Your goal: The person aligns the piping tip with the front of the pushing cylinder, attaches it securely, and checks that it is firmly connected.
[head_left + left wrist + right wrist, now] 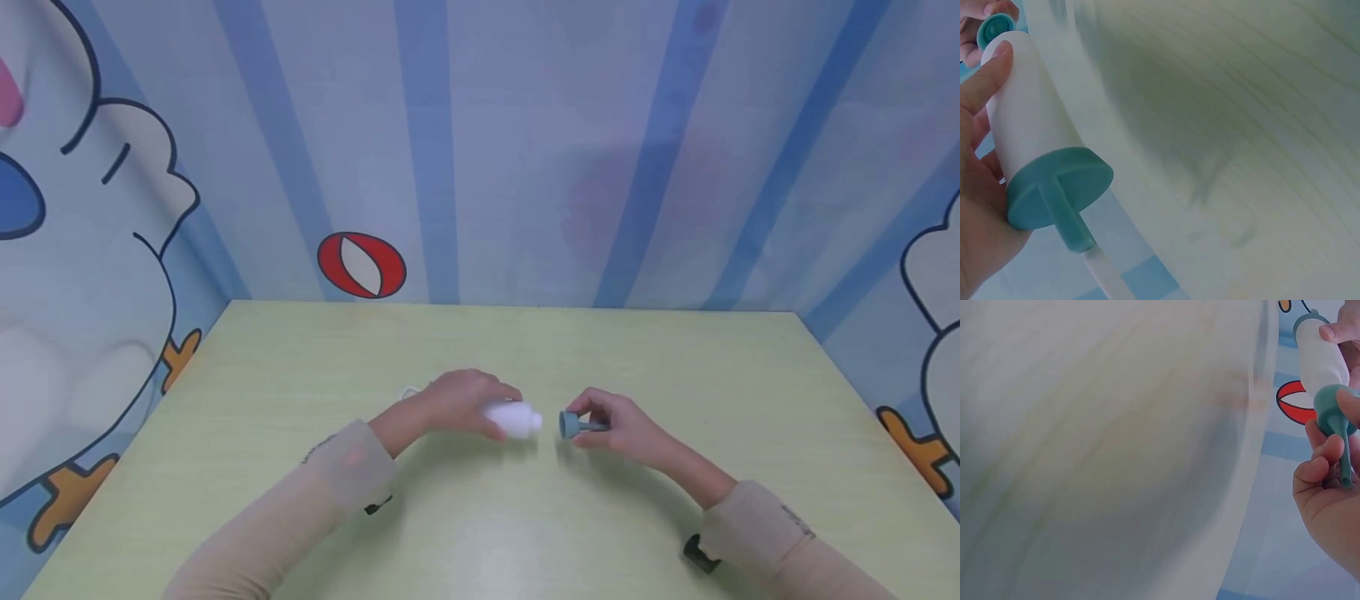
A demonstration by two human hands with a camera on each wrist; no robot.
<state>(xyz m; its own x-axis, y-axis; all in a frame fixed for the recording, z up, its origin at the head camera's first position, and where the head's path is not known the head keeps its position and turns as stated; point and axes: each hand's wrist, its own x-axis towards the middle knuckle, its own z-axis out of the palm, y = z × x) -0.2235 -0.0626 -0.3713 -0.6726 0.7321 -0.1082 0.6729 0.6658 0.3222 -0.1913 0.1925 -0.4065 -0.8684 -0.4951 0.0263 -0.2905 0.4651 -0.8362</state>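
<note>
My left hand (459, 402) grips a white bottle (513, 419) from above, its narrow neck pointing right. In the left wrist view, a teal base (1063, 181) closes the bottle's other end, and a teal tab with a white strip (1109, 275) runs off it. My right hand (628, 429) pinches a teal cap with a thin stem (568, 425) between thumb and fingers. The cap's round mouth faces the bottle neck, with a small gap between them in the head view. Part of the stem is hidden by the fingers.
Both hands are over a pale yellow-green table (337, 342). Behind it stands a blue striped backdrop (510, 167) with a printed red and white ball (362, 265). Printed cartoon figures cover the side panels. A small dark device (701, 554) sits at the right wrist.
</note>
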